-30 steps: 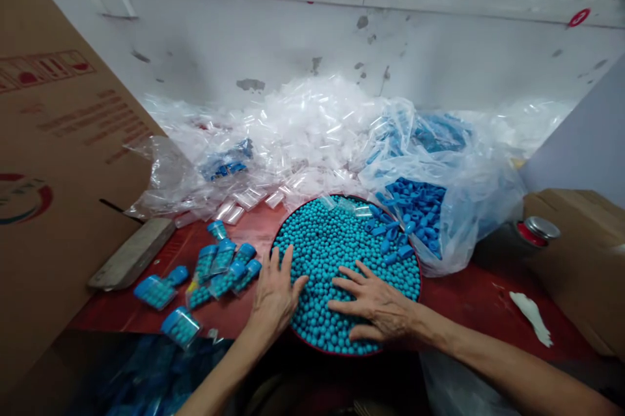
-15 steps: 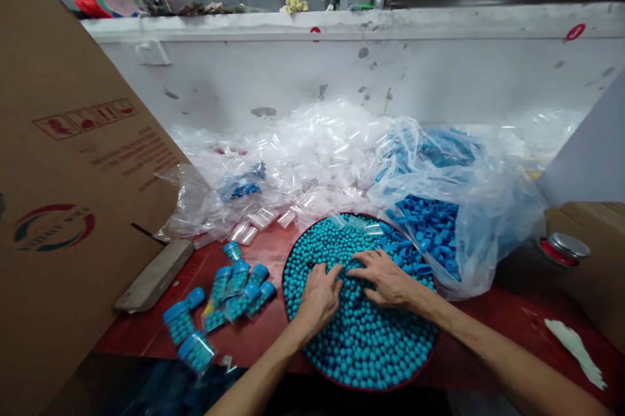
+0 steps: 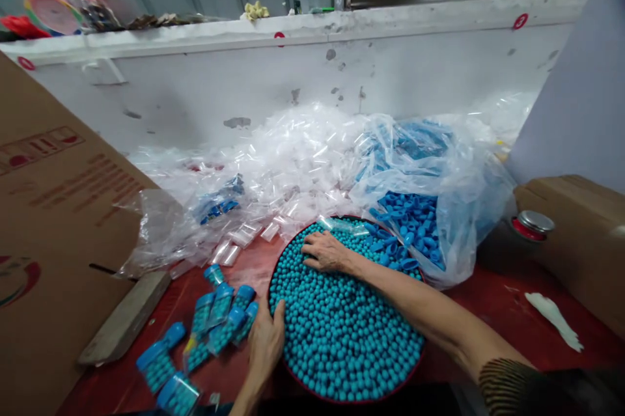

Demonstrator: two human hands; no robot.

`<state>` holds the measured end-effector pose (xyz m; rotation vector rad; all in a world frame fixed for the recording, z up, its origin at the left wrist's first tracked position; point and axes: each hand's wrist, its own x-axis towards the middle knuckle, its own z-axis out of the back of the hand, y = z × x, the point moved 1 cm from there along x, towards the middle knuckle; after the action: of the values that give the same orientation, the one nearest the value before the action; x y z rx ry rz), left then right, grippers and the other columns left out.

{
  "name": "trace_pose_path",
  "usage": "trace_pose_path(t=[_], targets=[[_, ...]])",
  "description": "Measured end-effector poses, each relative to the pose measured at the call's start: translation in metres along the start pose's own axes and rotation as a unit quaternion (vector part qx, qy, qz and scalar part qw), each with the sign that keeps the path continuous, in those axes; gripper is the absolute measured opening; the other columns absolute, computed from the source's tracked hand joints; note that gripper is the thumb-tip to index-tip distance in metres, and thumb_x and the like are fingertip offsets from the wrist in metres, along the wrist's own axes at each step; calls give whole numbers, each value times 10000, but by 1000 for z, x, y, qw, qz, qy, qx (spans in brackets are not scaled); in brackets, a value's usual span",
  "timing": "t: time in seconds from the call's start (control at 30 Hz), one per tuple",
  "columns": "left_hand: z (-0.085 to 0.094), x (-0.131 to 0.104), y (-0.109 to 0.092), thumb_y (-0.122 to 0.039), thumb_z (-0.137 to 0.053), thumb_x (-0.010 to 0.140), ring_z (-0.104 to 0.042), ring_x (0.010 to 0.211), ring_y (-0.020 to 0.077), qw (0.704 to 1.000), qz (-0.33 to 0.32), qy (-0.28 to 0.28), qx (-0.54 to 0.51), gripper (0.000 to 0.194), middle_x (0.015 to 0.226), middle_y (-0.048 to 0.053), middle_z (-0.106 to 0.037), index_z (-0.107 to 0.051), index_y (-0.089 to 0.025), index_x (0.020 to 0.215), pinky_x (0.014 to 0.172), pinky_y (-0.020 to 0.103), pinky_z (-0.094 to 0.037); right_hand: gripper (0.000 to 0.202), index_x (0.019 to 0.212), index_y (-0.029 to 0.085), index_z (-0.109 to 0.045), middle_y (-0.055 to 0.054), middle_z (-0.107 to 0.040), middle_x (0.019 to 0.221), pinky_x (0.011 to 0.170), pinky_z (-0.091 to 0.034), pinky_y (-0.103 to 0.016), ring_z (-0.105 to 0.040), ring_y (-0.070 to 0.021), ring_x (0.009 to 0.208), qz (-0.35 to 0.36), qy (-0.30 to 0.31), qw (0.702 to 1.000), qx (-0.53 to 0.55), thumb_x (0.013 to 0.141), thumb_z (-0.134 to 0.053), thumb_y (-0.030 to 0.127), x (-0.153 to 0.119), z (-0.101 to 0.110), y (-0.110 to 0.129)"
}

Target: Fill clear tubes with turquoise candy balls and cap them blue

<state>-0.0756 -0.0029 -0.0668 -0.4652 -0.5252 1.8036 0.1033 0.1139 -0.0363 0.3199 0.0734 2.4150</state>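
A round red-rimmed tray (image 3: 424, 354) full of small turquoise beads (image 3: 351, 331) stands at the table's front edge. At its left rim is my left hand (image 3: 266, 338), thumb over the bead side and fingers on the outside, gripping the edge. My right hand (image 3: 327, 252) rests on the beads toward the back left, fingers apart and bent down onto them; no object shows in it. Blue plastic caps (image 3: 390, 247) spill over the tray's back right. Left of the tray lie several small clear bottles with blue lids, filled with beads (image 3: 219, 305).
Clear empty bottles (image 3: 312, 155) are heaped along the wall. A plastic bag (image 3: 469, 208) of blue caps stands behind the tray. A large carton (image 3: 63, 221) and a grey bar (image 3: 127, 318) are at left. A silver-lidded jar (image 3: 534, 222) and another carton (image 3: 576, 221) stand at right.
My left hand has left the beads for the tray's left rim. My right hand has moved left across the beads. The view has turned to the right.
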Motion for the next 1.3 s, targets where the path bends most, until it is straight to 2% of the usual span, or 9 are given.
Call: trace_pose_path(t=[0.17,0.33,0.47,0.6,0.77,0.9,1.03,1.17,1.3], targets=[[3,1,-2,-289,-300,820,-580,944,224,1000,-7,-1,-17,430,1063,120,-598,-404,-127,1205,808,350,-451,263,909,205,-583,-48,-533,949,735,-346,-317,-446,-194,915,-68,24,997,15,804,-444,402,-33,3,-5],[6,13,-3,-287,-310,808,-573,946,217,999,-32,9,-29,433,1057,105,-600,-420,-132,1197,820,351,-443,278,902,198,-601,-57,-543,947,768,-358,-330,-465,-188,896,-107,40,993,37,820,-424,396,-53,11,-9],[1,28,1,-316,-309,799,-568,954,219,997,-57,16,-44,431,1058,95,-598,-454,-143,1166,835,352,-438,304,1047,247,-557,-56,-515,1104,898,-287,-445,-393,-240,1090,-104,14,992,67,814,-448,408,-79,30,-1],[-4,38,5,-345,-326,788,-547,993,221,996,-70,14,-58,423,1058,67,-600,-474,-179,1148,870,362,-419,437,1208,243,-429,-84,-416,1257,975,-190,-504,-305,-249,1197,-86,-6,992,92,812,-449,427,-122,45,15],[-1,42,7,-349,-321,783,-506,1054,221,992,-96,45,-69,465,1122,80,-563,-428,-159,1194,925,378,-373,505,1252,207,-388,-132,-387,1283,988,-213,-499,-258,-282,1228,-135,20,989,56,794,-486,397,-163,34,27],[2,47,5,-344,-320,777,-507,1052,203,986,-129,65,-81,485,1156,75,-542,-395,-155,1217,946,371,-354,543,1261,213,-377,-136,-356,1308,984,-233,-494,-246,-291,1235,-149,36,987,47,771,-518,400,-161,19,30],[-1,43,0,-344,-314,779,-503,1060,212,988,-131,58,-61,477,1152,96,-542,-427,-129,1189,935,366,-364,517,1245,231,-395,-111,-423,1253,983,-229,-488,-306,-276,1201,-148,37,987,47,775,-508,414,-154,15,29],[-4,33,-6,-317,-282,801,-543,992,212,992,-113,22,-57,438,1083,118,-576,-454,-111,1146,882,361,-406,447,1197,243,-446,-96,-460,1212,949,-262,-479,-363,-273,1151,-158,16,987,32,780,-511,388,-151,23,30],[-5,28,-9,-270,-299,796,-563,956,216,995,-90,-20,-50,384,1053,106,-599,-488,-138,1103,843,363,-429,298,1120,226,-502,-92,-523,1120,862,-349,-379,-464,-220,1029,-185,-30,982,11,843,-413,288,-136,42,20]])
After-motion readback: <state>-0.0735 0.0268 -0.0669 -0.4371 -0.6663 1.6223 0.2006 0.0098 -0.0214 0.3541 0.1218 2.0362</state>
